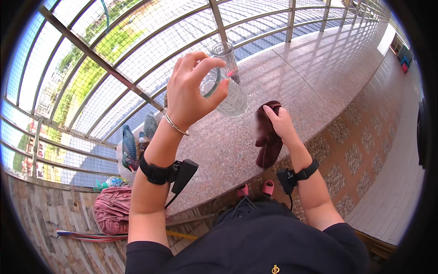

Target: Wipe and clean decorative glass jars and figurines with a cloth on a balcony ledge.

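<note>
My left hand (193,87) grips a clear patterned glass vase (232,101) around its rim. The vase leans, its mouth towards my palm and its base out to the right, above or on the speckled granite ledge (219,147); I cannot tell whether the base touches the stone. Behind it stands a second clear glass vase (224,51), with something pink and dark at its lower part. Bunched in my right hand (282,123) is a dark maroon cloth (268,147), its loose end hanging down near the ledge's front edge.
Painted duck figurines (129,147) stand at the ledge's left end, close to my left forearm. Below them are a bottle with a green top (102,185) and a pink mop head (113,209). A metal railing with mesh (137,87) runs along the far side. Pebbled tiles (338,130) cover the floor at right.
</note>
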Demonstrator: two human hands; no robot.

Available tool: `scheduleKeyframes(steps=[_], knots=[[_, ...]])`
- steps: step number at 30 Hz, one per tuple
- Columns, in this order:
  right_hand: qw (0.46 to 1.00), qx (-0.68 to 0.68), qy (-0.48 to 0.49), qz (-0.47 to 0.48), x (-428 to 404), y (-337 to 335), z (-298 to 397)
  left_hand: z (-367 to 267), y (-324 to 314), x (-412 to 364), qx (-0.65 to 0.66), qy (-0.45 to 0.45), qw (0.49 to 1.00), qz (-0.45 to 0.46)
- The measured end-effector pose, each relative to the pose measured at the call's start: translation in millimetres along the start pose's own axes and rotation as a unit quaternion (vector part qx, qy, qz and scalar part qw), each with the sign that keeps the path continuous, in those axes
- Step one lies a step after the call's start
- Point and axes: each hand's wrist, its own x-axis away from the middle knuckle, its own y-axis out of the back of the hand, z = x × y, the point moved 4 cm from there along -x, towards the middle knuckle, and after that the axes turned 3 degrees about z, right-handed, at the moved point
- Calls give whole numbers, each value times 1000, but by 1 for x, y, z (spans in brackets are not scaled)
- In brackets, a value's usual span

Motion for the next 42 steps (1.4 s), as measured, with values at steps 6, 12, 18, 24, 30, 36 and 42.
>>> scheduleKeyframes(steps=[6,12,18,24,30,36,42], knots=[[871,451,173,-85,16,-22,-53,95,-47,2,-86,87,992,-29],[832,495,242,-60,23,-38,-62,157,-100,1,-86,129,988,-4],[835,498,229,-50,20,-37,-63,198,-147,6,-112,149,982,33],[834,503,224,-44,19,-36,-59,213,-157,2,-104,190,974,69],[832,505,225,-41,19,-38,-57,211,-148,3,-107,131,981,92],[830,506,228,-49,19,-36,-60,216,-100,30,4,144,989,-28],[829,504,237,-51,18,-40,-57,244,-90,127,-173,270,944,78]])
